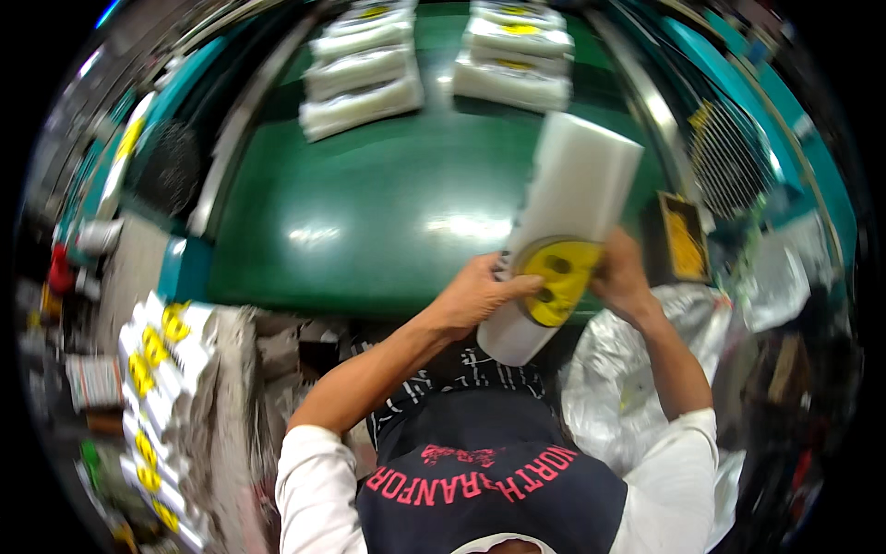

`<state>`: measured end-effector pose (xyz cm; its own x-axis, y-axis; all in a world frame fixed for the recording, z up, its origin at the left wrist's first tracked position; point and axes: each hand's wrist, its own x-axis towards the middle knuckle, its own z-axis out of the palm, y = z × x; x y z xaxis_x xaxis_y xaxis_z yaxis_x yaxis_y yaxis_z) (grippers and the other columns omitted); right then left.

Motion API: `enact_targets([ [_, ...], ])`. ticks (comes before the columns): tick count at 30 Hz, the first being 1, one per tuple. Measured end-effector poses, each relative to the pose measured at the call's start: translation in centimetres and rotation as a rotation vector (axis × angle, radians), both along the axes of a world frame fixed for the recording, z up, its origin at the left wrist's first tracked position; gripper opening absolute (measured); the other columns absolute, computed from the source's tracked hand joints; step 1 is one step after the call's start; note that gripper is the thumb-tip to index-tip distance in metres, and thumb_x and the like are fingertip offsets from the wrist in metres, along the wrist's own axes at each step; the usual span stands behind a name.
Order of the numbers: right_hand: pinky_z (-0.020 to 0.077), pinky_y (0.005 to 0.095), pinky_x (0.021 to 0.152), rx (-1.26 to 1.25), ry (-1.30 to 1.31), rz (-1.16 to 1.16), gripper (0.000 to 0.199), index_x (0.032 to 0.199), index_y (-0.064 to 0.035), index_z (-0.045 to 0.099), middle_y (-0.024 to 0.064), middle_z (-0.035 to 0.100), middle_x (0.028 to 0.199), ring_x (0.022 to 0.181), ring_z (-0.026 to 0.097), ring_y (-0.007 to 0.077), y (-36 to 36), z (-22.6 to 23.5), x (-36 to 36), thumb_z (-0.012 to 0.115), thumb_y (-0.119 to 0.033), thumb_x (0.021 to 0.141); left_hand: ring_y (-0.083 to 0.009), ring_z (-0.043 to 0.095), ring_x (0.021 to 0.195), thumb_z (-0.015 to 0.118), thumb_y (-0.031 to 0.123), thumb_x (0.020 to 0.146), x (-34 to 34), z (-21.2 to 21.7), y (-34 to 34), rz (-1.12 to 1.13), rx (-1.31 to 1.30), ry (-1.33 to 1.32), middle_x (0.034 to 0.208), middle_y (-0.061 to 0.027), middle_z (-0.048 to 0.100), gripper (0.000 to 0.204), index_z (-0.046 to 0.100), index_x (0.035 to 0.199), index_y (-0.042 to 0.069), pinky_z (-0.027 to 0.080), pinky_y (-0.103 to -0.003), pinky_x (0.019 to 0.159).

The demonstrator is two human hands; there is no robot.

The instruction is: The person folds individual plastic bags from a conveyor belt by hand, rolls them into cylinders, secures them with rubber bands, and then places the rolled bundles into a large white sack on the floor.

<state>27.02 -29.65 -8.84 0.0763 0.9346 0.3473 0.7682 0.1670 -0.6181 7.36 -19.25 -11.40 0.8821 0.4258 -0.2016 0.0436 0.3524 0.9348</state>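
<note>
Both my hands hold a white folded bundle of plastic bags (583, 171) with a round yellow print, tilted over the near edge of the green conveyor belt (360, 212). My left hand (475, 297) grips its left side, thumb laid across the front and the other fingers hidden behind. On the opposite side my right hand (623, 272) closes round the edge, its fingers partly behind the bundle and a little blurred. Farther up the belt lie two rows of similar bundles, a left row (365, 78) and a right row (512, 78).
More yellow-printed bundles (152, 406) are piled at my lower left. A crumpled clear plastic sack (609, 369) sits beside my right forearm. To the right stand a small box with yellow contents (685, 242) and a round wire grille (734, 157). Metal rails (235, 129) border the belt.
</note>
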Motion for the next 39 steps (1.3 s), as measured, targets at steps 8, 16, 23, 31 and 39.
enact_targets([
  [8,0.0452,0.0352,0.076,-0.173,1.444,0.361,0.057,0.13,-0.0005,0.044,0.0103,0.059,0.093,0.08,0.054,0.0199,0.0,-3.2,-4.0,0.06,-0.034,0.086,-0.0136,0.059,0.072,0.079,0.036,0.071,-14.9,1.3,4.1,-0.119,0.64,0.141,0.077,-0.0067,0.065,0.047,0.064,0.091,-0.004,0.047,-0.029,0.065],
  [16,0.0246,0.04,0.108,-0.389,0.297,0.721,0.066,0.125,0.0008,0.054,0.0171,0.047,0.136,0.13,0.039,0.029,10.0,1.7,-16.4,0.07,-0.042,0.076,-0.0169,0.06,0.086,0.071,0.034,0.079,-37.2,6.9,0.0,0.799,0.388,0.533,0.086,-0.0078,0.068,0.036,0.069,0.097,0.002,0.045,-0.03,0.082],
  [23,0.0396,0.0369,0.1,-0.435,0.093,0.53,0.052,0.126,-0.0025,0.053,0.0149,0.056,0.126,0.118,0.053,0.0255,18.7,-3.1,-13.7,0.069,-0.021,0.079,-0.0213,0.052,0.107,0.052,0.038,0.093,-65.7,7.8,0.2,1.509,0.389,1.36,0.119,-0.0141,0.056,0.055,0.045,0.132,0.0,0.038,-0.033,0.094],
  [31,0.0294,0.0592,0.101,0.182,-0.835,-0.105,0.077,0.138,-0.0078,0.035,0.0156,0.041,0.139,0.126,0.041,0.0333,40.1,-9.2,-11.8,0.074,-0.018,0.072,-0.033,0.044,0.123,0.052,0.011,0.091,-45.7,3.7,8.9,1.265,1.505,1.236,0.132,-0.0165,0.049,0.04,0.046,0.129,-0.002,0.029,-0.04,0.106],
  [39,0.0469,0.0496,0.072,0.049,-0.998,-0.189,0.011,0.089,-0.0083,0.058,0.0135,0.061,0.085,0.082,0.063,0.0308,52.9,-15.5,-5.4,0.053,-0.015,0.081,-0.0326,0.048,0.117,0.061,0.006,0.08,-28.2,-4.2,13.2,0.844,1.143,0.644,0.127,-0.0179,0.05,0.044,0.051,0.123,0.0,0.035,-0.041,0.101],
])
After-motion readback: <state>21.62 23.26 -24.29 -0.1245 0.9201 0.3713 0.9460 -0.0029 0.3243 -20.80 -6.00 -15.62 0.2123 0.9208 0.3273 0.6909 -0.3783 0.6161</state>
